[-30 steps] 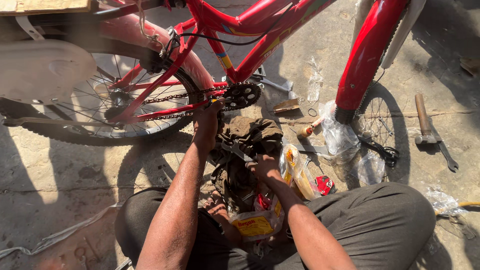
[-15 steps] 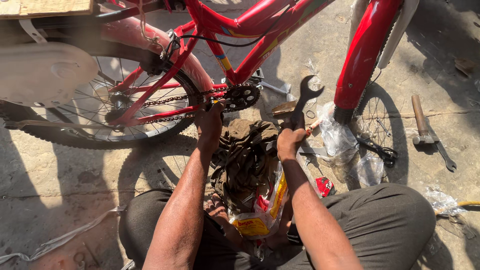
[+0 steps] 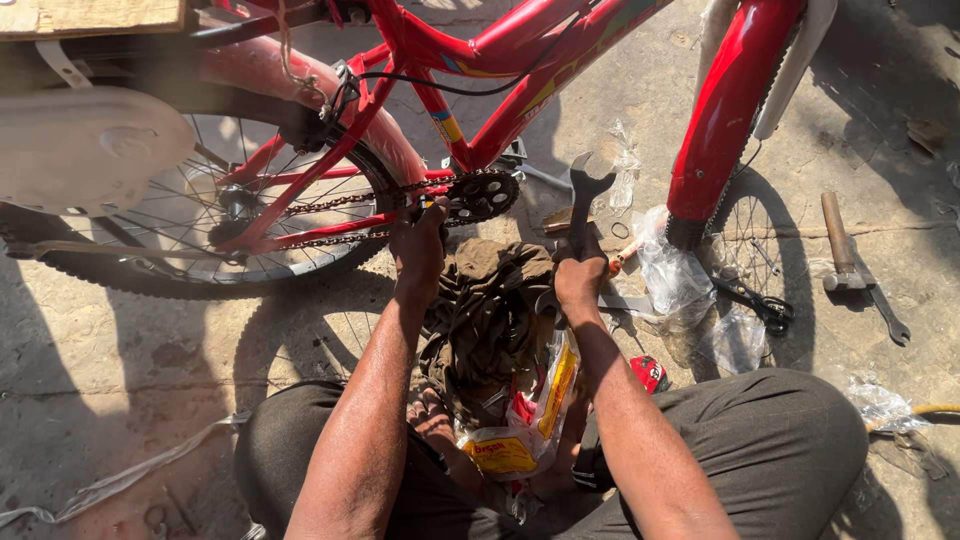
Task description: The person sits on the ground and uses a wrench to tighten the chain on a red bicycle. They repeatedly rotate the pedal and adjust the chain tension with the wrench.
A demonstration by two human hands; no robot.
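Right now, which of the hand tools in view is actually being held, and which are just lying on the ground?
The open-ended spanner, gripped upright in the right hand. The wooden-handled hammer and the dark scissors lie untouched on the concrete beside the front wheel.

Both arms stretched forward, left hand (image 3: 418, 240) curled closed, right hand (image 3: 580, 278) fisted, raised

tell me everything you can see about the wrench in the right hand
The wrench is a dark, worn metal open-ended spanner. Its forked jaw points up toward the red bike frame, near the chainring but not touching it. The right hand grips the lower shaft, hiding that end, so the tool stands nearly upright above the brown rag. Sunlight glints on its upper edge. Only the hand touches it.
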